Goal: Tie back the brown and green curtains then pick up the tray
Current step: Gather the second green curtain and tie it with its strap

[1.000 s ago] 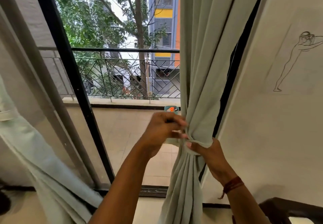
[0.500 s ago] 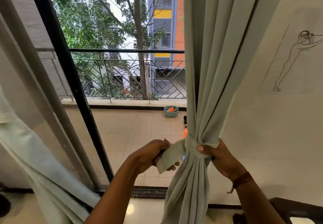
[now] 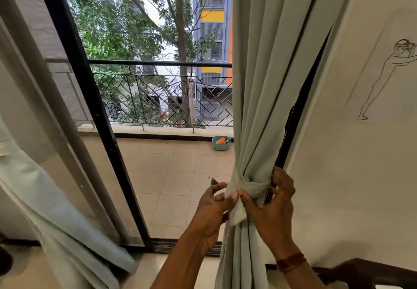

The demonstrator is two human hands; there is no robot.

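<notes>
At the lower left of the frame a pale green curtain (image 3: 56, 209) hangs slanted beside the black door frame (image 3: 90, 108). Past it, by the balcony railing (image 3: 162, 99), a small teal tub (image 3: 221, 143) sits on the tiles. At lower centre the left hand (image 3: 212, 212) pinches the loose end of the cloth tie (image 3: 250, 187), which is wrapped around the second green curtain (image 3: 266, 85), bunched right of centre. The right hand (image 3: 270, 214) pinches the same end, its fingers curled at that curtain's right edge.
</notes>
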